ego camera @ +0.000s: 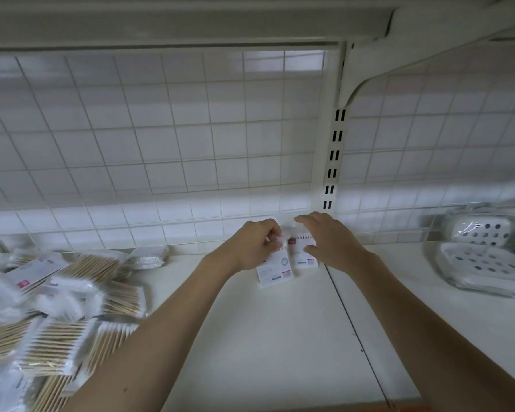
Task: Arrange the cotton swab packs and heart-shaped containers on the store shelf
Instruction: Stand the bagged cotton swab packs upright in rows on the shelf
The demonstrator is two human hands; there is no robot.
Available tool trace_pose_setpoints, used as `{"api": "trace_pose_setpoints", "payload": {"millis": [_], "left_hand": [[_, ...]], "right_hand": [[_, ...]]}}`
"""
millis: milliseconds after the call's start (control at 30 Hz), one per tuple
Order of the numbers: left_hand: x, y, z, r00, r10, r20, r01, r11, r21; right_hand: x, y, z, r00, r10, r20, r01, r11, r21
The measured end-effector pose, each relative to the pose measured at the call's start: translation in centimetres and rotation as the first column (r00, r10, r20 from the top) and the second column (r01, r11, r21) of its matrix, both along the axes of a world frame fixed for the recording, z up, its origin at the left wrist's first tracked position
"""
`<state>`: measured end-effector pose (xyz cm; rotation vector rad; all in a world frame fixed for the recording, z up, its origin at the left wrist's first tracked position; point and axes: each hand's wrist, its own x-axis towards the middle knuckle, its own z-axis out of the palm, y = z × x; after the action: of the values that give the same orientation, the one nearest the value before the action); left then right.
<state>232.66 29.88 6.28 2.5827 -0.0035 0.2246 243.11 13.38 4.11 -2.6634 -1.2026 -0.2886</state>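
Note:
Two small cotton swab packs stand side by side at the back of the white shelf (pixel 280 337), near the slotted upright. My left hand (pixel 254 243) grips the top of the left pack (pixel 272 270), fingers curled over it. Beside it, my right hand (pixel 324 237) holds the right pack (pixel 305 257), fingers over its top and thumb against its front. A loose heap of cotton swab packs (pixel 57 295) with wooden sticks lies at the left of the shelf. No heart-shaped container is in view.
A wire grid back panel (pixel 161 144) rises behind the shelf. A slotted upright (pixel 333 162) and bracket divide two shelf bays. Wrapped white perforated soap dishes (pixel 485 263) sit on the right bay. Another shelf (pixel 191 22) hangs overhead.

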Motion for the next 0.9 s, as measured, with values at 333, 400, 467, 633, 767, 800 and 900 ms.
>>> {"api": "trace_pose_setpoints", "payload": {"millis": [333,400,467,633,767,800,900], "left_hand": [[2.9,-4.1,-1.5,0.995,-0.099,-0.001,0.098,0.984,0.146],[2.9,-3.8,-2.0,0.991,-0.124,-0.04,0.129,0.973,0.19],[2.8,-3.3,-2.1,0.993,-0.099,-0.07,0.116,0.943,0.31],[3.1,-3.3,-1.9,0.995,-0.089,-0.034,0.095,0.939,0.33],[3.5,-3.8,-2.1,0.997,-0.077,-0.013,0.077,0.954,0.288],[3.6,-3.9,-2.1,0.997,-0.076,-0.009,0.075,0.955,0.286],[3.8,-4.1,-2.2,0.999,-0.052,-0.008,0.052,0.94,0.336]], "right_hand": [[-0.9,-3.1,-0.8,0.998,-0.043,0.052,0.037,0.993,0.113],[-1.3,-3.5,-1.2,0.998,-0.055,0.027,0.052,0.994,0.098],[-1.7,-3.7,-1.5,0.998,-0.069,0.003,0.068,0.995,0.072],[-2.3,-3.5,-1.8,0.994,-0.1,-0.048,0.103,0.994,0.049],[-2.1,-3.6,-2.0,0.989,-0.125,-0.072,0.13,0.99,0.059],[-2.1,-3.7,-2.0,0.989,-0.131,-0.069,0.135,0.989,0.06],[-2.1,-3.7,-1.9,0.986,-0.157,-0.063,0.161,0.986,0.049]]}}
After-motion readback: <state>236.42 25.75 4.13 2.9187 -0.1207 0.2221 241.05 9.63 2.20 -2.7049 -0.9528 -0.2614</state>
